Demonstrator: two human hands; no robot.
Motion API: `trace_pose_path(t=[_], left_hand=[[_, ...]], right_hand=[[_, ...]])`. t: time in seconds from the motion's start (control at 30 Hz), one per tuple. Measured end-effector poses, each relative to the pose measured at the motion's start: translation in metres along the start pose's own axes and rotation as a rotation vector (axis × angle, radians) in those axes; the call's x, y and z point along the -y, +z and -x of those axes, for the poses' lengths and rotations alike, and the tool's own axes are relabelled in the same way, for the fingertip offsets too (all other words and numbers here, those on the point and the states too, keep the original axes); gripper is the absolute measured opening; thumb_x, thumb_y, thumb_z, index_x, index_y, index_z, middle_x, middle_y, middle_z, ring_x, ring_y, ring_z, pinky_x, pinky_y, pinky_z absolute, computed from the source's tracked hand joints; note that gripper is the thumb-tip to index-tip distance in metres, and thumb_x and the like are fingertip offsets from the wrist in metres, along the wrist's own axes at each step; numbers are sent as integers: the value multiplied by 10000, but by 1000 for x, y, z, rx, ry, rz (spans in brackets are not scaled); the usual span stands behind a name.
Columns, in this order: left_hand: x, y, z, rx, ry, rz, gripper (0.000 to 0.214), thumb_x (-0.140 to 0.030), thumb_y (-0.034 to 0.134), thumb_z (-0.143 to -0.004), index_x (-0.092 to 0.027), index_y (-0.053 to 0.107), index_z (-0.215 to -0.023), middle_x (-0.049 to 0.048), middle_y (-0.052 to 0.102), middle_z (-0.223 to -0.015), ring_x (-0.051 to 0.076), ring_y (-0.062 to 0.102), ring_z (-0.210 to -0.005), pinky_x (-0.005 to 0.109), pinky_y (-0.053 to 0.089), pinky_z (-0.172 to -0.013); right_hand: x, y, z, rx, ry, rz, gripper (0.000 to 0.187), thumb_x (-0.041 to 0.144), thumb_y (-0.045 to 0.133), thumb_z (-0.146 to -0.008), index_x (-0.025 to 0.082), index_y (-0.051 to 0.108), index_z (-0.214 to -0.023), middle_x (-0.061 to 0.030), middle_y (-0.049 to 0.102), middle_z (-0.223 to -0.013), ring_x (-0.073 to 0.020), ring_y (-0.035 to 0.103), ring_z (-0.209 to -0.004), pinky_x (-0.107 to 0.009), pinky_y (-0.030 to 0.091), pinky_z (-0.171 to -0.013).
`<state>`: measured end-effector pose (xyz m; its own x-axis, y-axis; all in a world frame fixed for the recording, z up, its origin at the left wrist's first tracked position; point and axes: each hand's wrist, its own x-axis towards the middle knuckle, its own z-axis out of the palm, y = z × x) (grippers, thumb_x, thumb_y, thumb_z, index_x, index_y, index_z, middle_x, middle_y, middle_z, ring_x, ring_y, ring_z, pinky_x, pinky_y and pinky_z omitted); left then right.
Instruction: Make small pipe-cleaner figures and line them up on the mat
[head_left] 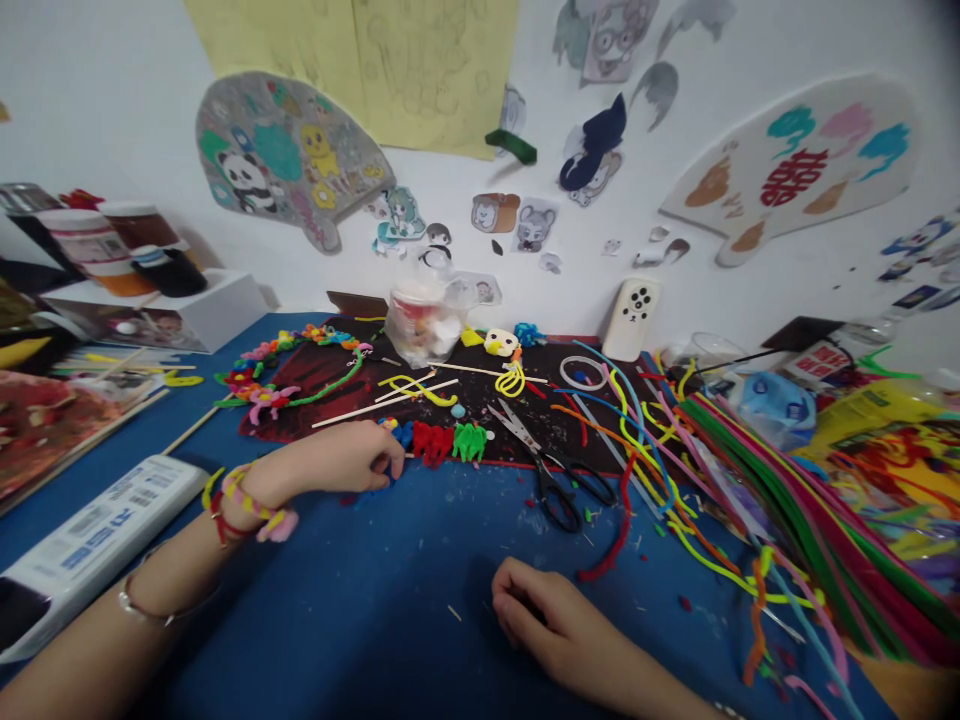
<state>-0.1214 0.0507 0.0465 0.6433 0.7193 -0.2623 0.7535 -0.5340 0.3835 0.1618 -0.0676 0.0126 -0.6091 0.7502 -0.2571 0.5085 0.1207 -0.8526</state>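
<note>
My left hand (364,455) is curled at the left end of a row of pipe-cleaner pieces. Blue pieces (403,433) are closest to its fingers, then red loops (433,445) and green loops (469,441). What lies between the fingertips is hidden. My right hand (544,615) rests on the blue table (315,610), its fingers loosely curled and nothing visible in them. Black-handled scissors (551,470) lie beyond it with the blades apart. A red pipe cleaner (615,530) lies beside them.
Wooden sticks (360,408) and a flowered pipe-cleaner garland (277,395) lie at the back left. Loose coloured pipe cleaners and a thick bundle (810,500) cover the right side. A white phone (632,318) leans on the wall. A long white package (105,545) lies at left.
</note>
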Motion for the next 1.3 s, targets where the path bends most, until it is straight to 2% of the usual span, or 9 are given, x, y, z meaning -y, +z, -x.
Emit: trace_pose_path(t=[0.1, 0.2, 0.57, 0.7, 0.87, 1.0, 1.1, 1.3], left_hand=[[7, 0, -2, -29, 11, 29, 184, -220, 530, -693, -242, 675, -804, -27, 624, -654, 106, 544, -556, 199, 357, -540], [11, 0, -1, -35, -29, -17, 196, -257, 560, -689, -247, 666, -853, -28, 620, -658, 112, 537, -554, 205, 352, -530], [12, 1, 0, 50, -73, -78, 113, -288, 567, -698, -237, 642, -764, -29, 604, -641, 116, 515, -550, 213, 328, -522], [8, -5, 6, -30, -59, -51, 139, -264, 498, -750, -212, 624, -775, 0, 606, -733, 123, 519, -613, 214, 352, -559], [9, -12, 7, -106, -32, 2, 187, -259, 416, -812, -177, 580, -776, 8, 581, -698, 110, 492, -563, 220, 352, -540], [12, -15, 1, -253, -20, -14, 220, -266, 386, -847, -173, 583, -882, 14, 592, -742, 112, 511, -603, 228, 384, -584], [16, -13, -5, -322, 30, -19, 239, -241, 377, -858, -177, 595, -931, 28, 608, -859, 125, 544, -722, 244, 416, -687], [26, 2, -20, -456, 37, -34, 232, -225, 405, -854, -158, 622, -900, 50, 629, -883, 146, 564, -797, 274, 428, -777]], right_hand=[[1, -1, 0, 0, -1, 11, 203, 293, 349, -916, 190, 450, -775, 45, 492, -648, -76, 428, -584, -170, 317, -534], [1, -2, -1, 6, 0, 13, 197, 290, 352, -915, 189, 450, -776, 45, 496, -647, -76, 432, -583, -171, 319, -537], [0, -1, 1, 2, -4, 16, 195, 287, 351, -915, 190, 449, -778, 49, 487, -647, -76, 422, -583, -171, 315, -533], [1, -2, 1, 3, -2, 17, 193, 285, 351, -914, 190, 450, -778, 47, 493, -654, -76, 427, -587, -171, 320, -540], [2, -2, 0, -1, -2, 23, 185, 274, 359, -910, 188, 452, -774, 46, 492, -658, -76, 426, -592, -170, 323, -545], [2, -1, -1, 2, -4, 19, 192, 274, 352, -912, 184, 453, -776, 43, 492, -652, -77, 424, -587, -172, 321, -540], [1, -1, -1, 1, -5, 19, 202, 282, 342, -917, 183, 453, -780, 40, 493, -652, -78, 425, -585, -174, 320, -536], [-1, 0, -1, 4, -7, 31, 195, 280, 351, -915, 186, 455, -779, 42, 494, -656, -78, 424, -589, -175, 321, -540]])
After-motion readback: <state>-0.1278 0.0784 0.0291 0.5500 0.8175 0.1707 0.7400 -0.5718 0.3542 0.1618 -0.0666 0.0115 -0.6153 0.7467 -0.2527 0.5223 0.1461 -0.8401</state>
